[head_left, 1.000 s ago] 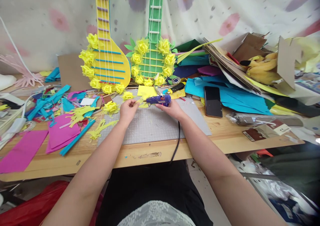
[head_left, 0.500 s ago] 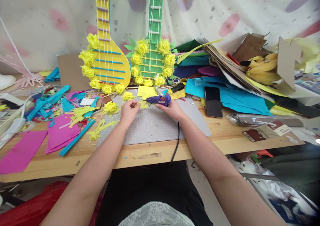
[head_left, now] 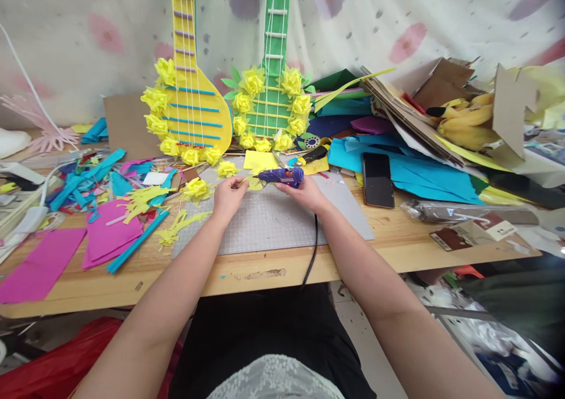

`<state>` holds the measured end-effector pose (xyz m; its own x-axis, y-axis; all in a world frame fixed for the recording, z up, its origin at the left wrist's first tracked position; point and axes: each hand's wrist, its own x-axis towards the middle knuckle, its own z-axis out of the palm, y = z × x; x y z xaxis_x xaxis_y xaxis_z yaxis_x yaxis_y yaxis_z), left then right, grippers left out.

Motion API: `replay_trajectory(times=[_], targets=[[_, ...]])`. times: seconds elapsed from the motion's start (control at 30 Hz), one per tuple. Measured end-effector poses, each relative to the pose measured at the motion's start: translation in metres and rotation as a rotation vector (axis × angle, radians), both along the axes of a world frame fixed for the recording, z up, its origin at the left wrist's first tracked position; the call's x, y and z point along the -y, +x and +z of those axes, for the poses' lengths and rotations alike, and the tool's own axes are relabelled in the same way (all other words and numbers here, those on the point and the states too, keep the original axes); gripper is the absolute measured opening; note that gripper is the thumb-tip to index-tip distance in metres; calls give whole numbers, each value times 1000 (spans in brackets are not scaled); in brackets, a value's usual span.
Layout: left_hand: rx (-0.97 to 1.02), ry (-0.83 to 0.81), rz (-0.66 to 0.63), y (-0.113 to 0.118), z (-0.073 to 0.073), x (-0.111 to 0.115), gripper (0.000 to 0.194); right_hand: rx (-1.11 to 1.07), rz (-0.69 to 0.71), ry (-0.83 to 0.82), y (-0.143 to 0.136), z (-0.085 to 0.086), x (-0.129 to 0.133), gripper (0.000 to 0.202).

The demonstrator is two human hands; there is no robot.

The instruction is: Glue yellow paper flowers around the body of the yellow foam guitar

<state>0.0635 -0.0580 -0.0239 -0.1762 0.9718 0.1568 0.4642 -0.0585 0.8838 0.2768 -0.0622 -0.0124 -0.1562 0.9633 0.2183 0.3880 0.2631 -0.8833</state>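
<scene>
My right hand (head_left: 304, 193) is closed around a purple glue gun (head_left: 282, 177), its nozzle pointing left. A black cord (head_left: 314, 252) hangs from the gun over the table edge. My left hand (head_left: 230, 194) is pinched just left of the nozzle; what lies between its fingertips is too small to make out. A pale yellow paper piece (head_left: 255, 183) shows under the nozzle, and I cannot tell whether the left fingers touch it. Both hands are above a grey cutting mat (head_left: 273, 228). Yellow paper flowers (head_left: 195, 189) lie beside my left hand.
Behind the mat stand a yellow paper guitar (head_left: 207, 110) and a green one (head_left: 271, 107), both trimmed with yellow flowers. Magenta sheets (head_left: 44, 263) and paper scraps cover the left. At right are a phone (head_left: 378, 180), blue paper (head_left: 432, 175) and stacked cardboard (head_left: 397, 110).
The whole view has shifted very slightly. Both hands and the glue gun keep nearly the same position relative to each other.
</scene>
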Motion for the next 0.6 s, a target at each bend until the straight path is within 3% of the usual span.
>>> replay_trajectory(times=[0.6], targets=[[38,12,4,1,-1,-1,14,139,-39,42,-1,-1,-1,38]])
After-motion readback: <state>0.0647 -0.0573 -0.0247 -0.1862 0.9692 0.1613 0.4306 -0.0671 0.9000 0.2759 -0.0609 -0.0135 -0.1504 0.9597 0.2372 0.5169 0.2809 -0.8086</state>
